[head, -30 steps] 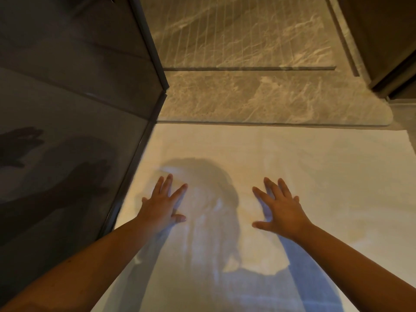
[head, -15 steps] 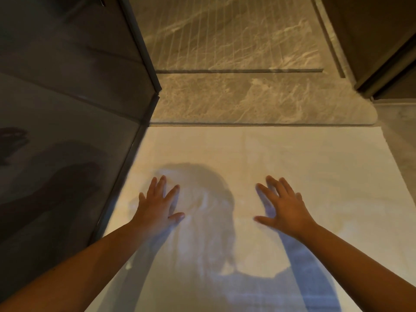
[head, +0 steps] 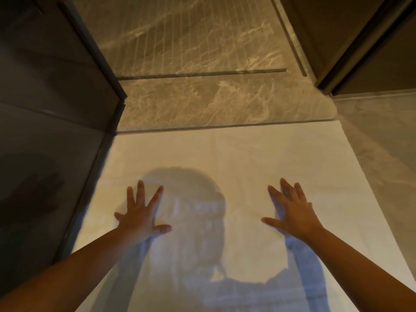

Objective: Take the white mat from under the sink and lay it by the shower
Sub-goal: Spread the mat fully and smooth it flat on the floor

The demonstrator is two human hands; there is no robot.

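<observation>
The white mat (head: 258, 158) lies spread flat on the floor, its far edge against the marble step of the shower (head: 202, 104). My left hand (head: 141, 215) rests palm down on the mat near its left side, fingers spread. My right hand (head: 292, 212) presses flat on the mat further right, fingers apart as well. Neither hand grips the cloth. A shadow of my head and arms falls across the mat between the hands.
A dark glass shower panel (head: 51, 131) stands along the mat's left edge. The grooved marble shower floor (head: 191, 34) lies beyond the step. A dark door frame (head: 351, 55) rises at the upper right, with grey floor (head: 382, 143) beside the mat.
The view has shifted so the mat's right edge shows more. Both hands stay flat on the mat, and the left hand's fingers have spread wider.
</observation>
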